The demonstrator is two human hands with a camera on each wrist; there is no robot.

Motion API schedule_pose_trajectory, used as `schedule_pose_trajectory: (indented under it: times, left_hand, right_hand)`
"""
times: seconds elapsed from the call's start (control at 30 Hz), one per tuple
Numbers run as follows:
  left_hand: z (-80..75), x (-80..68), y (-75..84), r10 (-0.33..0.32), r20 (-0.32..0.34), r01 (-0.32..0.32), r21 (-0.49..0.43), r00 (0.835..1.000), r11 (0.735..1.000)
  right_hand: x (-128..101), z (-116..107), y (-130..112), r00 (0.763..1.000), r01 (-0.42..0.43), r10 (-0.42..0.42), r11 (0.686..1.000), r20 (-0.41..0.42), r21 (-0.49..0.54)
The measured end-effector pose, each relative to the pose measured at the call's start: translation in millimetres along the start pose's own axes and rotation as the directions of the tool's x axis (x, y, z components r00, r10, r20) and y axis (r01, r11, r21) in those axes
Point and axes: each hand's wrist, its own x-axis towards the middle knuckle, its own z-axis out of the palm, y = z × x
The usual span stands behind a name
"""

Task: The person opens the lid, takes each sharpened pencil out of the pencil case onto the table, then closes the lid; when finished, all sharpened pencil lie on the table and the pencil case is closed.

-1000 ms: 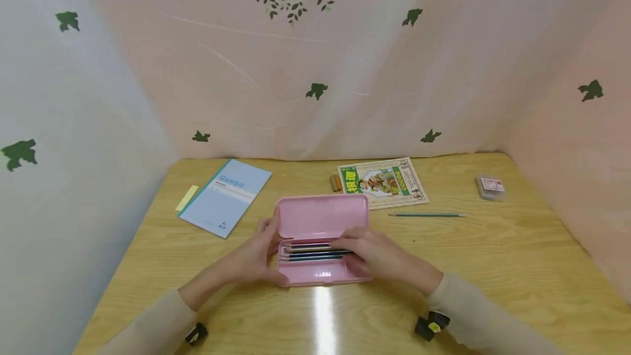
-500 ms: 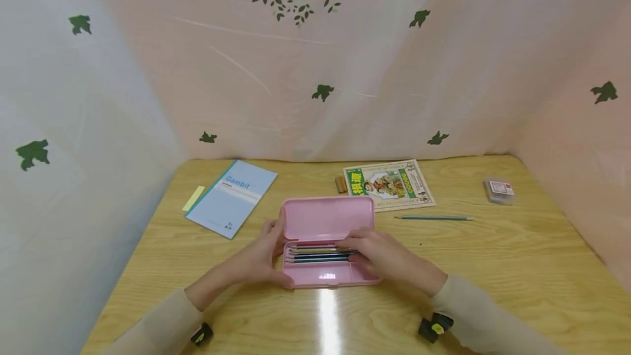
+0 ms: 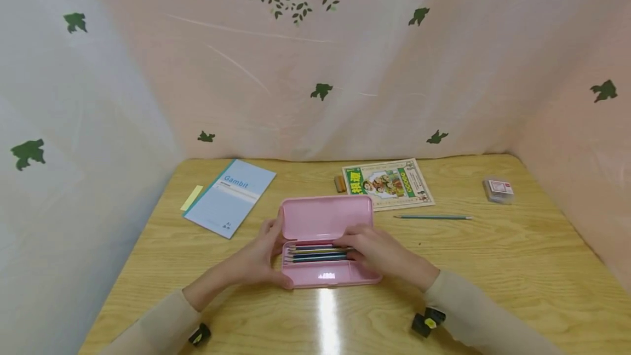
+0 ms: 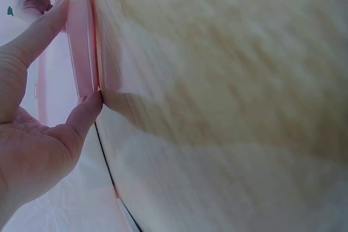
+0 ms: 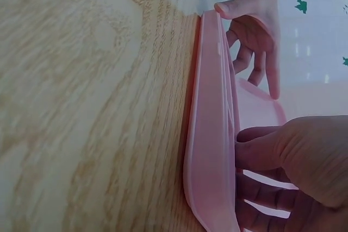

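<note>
A pink pencil case (image 3: 315,277) lies on the table with its lid (image 3: 327,218) raised at the back. Several pencils (image 3: 315,257) lie side by side along its rear compartment, points to the left. My left hand (image 3: 258,259) holds the case's left end, thumb at the front corner and fingers at the back. Inside the right half, my right hand (image 3: 377,248) has its thumb and fingers around the pencils' right ends, which it hides. In the right wrist view, the fingers (image 5: 261,150) dip behind the case wall (image 5: 209,129).
A blue notebook (image 3: 230,197) lies back left by a yellow strip (image 3: 191,198). Behind the case are an orange-brown block (image 3: 340,183) and a printed comic booklet (image 3: 391,184). One loose pencil (image 3: 434,217) lies right of it; a small clear box (image 3: 499,190) stands farther right.
My right hand shifts slightly among the pencils, and a red one shows at the back of the row. The left hand keeps its place on the case. The head view has shifted a little.
</note>
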Motion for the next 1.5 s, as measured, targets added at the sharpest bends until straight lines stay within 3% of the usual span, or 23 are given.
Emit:
schedule_pose_trajectory:
  times: [0.27, 0.53, 1.0, 1.5]
  left_hand:
    - [-3.2, 0.8, -1.1, -0.009, 0.001, 0.009, 0.014, 1.000, 1.000]
    - [-5.4, 2.4, 1.0, -0.011, 0.002, 0.011, 0.008, 1.000, 1.000]
    - [-1.7, 1.1, 0.6, -0.013, -0.006, 0.013, 0.024, 1.000, 1.000]
    - [1.9, -2.7, 0.3, -0.007, -0.004, 0.007, -0.037, 1.000, 0.999]
  right_hand:
    - [6.3, -3.7, -0.1, 1.000, 0.012, -0.011, 0.999, 0.025, -0.033]
    - [12.2, -10.3, -4.8, 0.996, -0.050, 0.050, 0.999, 0.077, -0.003]
    - [7.3, -6.4, -4.9, 0.998, -0.039, 0.039, 0.999, 0.042, 0.015]
    - [3.4, 0.9, -3.2, 0.999, -0.029, 0.029, 0.999, 0.030, 0.021]
